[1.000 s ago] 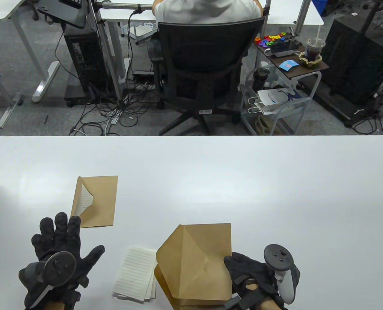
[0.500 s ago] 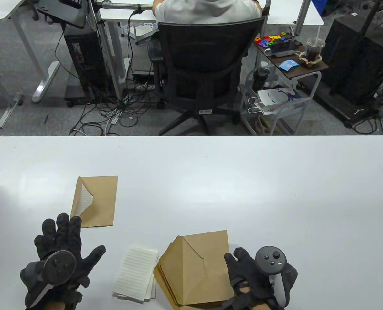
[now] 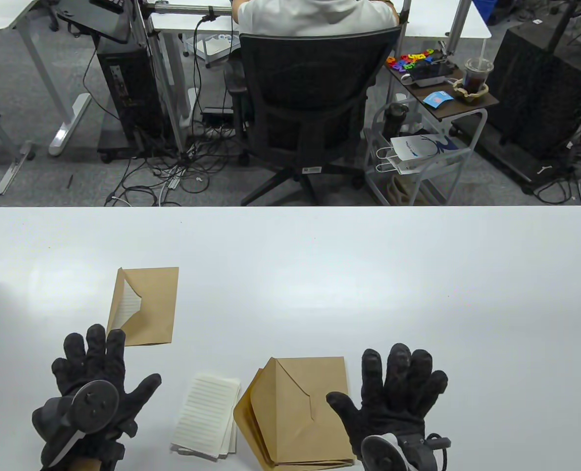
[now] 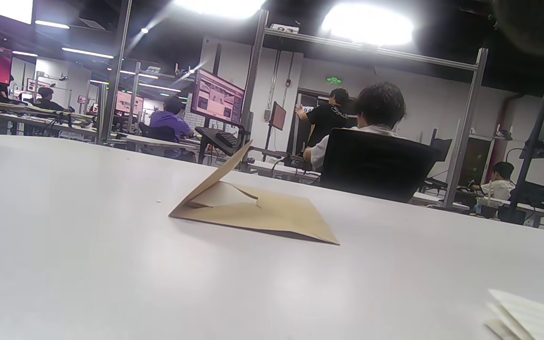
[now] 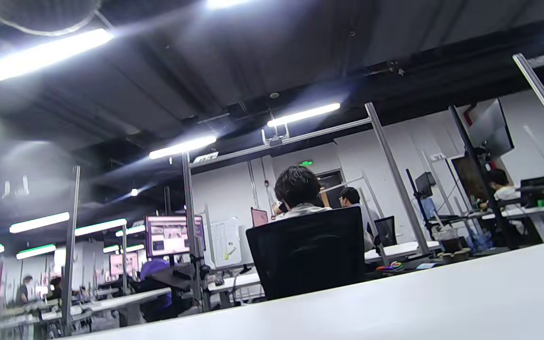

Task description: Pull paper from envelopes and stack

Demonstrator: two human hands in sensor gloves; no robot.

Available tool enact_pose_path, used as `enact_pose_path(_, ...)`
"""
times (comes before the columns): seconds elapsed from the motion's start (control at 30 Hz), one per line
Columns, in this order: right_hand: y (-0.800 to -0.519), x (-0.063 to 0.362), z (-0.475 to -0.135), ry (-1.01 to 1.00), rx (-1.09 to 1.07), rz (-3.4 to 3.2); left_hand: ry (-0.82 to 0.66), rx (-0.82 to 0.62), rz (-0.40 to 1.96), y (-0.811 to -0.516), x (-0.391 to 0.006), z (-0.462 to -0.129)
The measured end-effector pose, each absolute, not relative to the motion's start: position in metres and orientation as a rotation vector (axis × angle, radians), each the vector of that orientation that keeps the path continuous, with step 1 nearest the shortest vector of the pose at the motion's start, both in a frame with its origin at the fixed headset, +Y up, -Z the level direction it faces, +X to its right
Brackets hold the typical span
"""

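Near the table's (image 3: pixel 319 255) front edge, envelopes (image 3: pixel 295 412) are stacked beside papers (image 3: pixel 207 417); another envelope (image 3: pixel 145 306) lies farther left. Both grips, left (image 3: pixel 94 392) and right (image 3: pixel 393 397), are spread flat, nothing held.

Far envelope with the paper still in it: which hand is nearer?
Left. The left hand lies flat just below the far envelope, fingertips by its near corner. The right hand is across the table, beside the envelope pile.

Beyond the white table (image 3: pixel 319 255), a black office chair (image 3: pixel 315 93) holds a seated person (image 3: pixel 315 17). Right of the chair stands a side cart (image 3: pixel 459 105) bearing an iced drink (image 3: pixel 476 73) and colourful toys (image 3: pixel 413 59).
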State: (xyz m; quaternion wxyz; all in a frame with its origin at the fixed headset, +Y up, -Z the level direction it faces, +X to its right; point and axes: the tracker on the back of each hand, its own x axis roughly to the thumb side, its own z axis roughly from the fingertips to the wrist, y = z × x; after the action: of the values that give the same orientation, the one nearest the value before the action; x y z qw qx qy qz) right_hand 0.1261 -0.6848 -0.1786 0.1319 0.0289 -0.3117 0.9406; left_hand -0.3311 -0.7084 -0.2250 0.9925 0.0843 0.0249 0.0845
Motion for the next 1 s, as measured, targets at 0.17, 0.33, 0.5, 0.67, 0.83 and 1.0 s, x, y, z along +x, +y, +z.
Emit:
enact_pose_path(0.17, -0.689, 0.125, -0.183, -0.843, 0.085, 2.751, 0.051, 0.169, 0.163, -0.709, -0.33, -0.225)
enact_pose_path(0.33, -0.689, 0.123, -0.182, -0.835, 0.088, 2.743, 0.076, 0.152, 0.144, -0.714, -0.331, -0.229)
enact_pose_path(0.5, -0.689, 0.121, -0.182, -0.812, 0.119, 2.748, 0.164, 0.088, 0.16, -0.725, -0.348, -0.248)
enact_pose_path(0.67, -0.686, 0.12, -0.178, -0.829, 0.169, 2.704, 0.242, -0.055, 0.118, -0.735, -0.36, -0.281)
enact_pose_path(0.83, -0.683, 0.121, -0.175, -0.835, 0.191, 2.659, 0.388, -0.128, 0.153, -0.744, -0.367, -0.321)
enact_pose_path(1.0, -0.683, 0.122, -0.175, -0.825, 0.189, 2.659, 0.519, -0.194, 0.089, -0.755, -0.375, -0.355)
